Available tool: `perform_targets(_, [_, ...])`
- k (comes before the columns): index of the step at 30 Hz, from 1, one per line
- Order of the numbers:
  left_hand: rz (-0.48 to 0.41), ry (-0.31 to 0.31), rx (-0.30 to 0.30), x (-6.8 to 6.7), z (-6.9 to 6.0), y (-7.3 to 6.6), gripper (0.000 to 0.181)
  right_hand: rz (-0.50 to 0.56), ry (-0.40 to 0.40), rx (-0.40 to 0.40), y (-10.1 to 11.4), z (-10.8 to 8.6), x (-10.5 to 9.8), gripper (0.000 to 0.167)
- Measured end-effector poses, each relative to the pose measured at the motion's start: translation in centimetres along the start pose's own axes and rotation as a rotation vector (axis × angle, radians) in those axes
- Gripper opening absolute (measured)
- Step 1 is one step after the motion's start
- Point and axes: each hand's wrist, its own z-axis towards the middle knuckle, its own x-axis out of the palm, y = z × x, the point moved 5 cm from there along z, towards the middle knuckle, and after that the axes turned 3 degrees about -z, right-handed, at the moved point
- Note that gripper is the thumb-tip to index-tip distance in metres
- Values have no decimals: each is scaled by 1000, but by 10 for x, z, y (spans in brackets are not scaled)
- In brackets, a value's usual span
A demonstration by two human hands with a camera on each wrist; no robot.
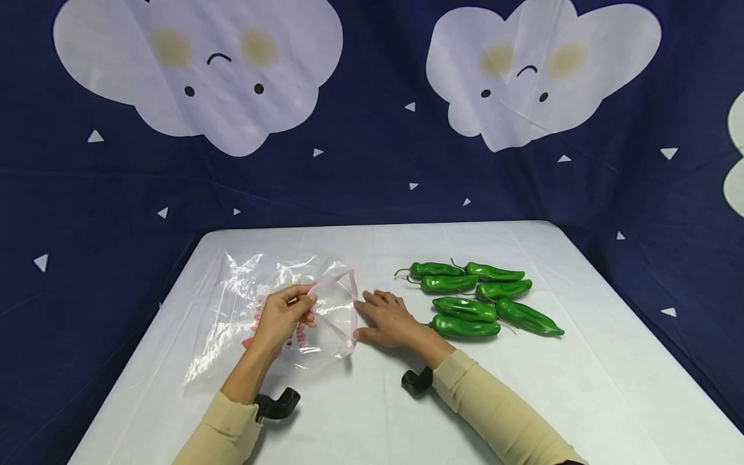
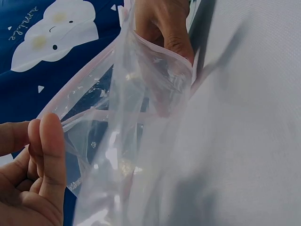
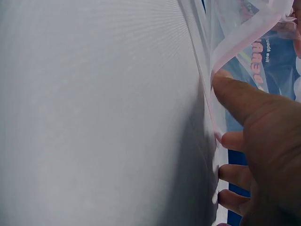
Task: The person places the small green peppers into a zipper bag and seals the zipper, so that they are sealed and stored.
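A clear plastic zip bag (image 1: 215, 323) with a pink-edged mouth and red printing lies on the left half of the table, its mouth facing right. My left hand (image 1: 289, 312) pinches the upper edge of the mouth between thumb and fingers and lifts it off the lower edge, so the bag gapes. In the left wrist view the pink edge (image 2: 77, 81) runs away from those fingertips. My right hand (image 1: 391, 321) rests at the lower edge with fingers spread, its thumb and fingertips touching the rim and tabletop. Several green peppers (image 1: 465, 327) lie just beyond it, to the right.
The table has a white cover (image 1: 372, 413) with rounded far corners. Behind it hangs a dark blue cloth (image 1: 360, 174) printed with clouds and small triangles. Black wrist mounts (image 1: 279, 403) stick out from both wrists close above the table.
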Motion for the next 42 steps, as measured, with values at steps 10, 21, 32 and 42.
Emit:
perform_targets(10, [4, -39, -36, 1, 0, 2, 31, 49, -12, -6, 0, 0, -2, 65])
perform_targets(21, [23, -64, -51, 1, 0, 5, 32, 83, -40, -17, 1, -2, -6, 67])
perform_targets(32, [18, -77, -44, 3, 0, 1, 29, 92, -97, -34, -1, -6, -11, 67])
perform_targets(42, [23, -87, -46, 3, 3, 0, 28, 111, -168, -24, -7, -18, -25, 64])
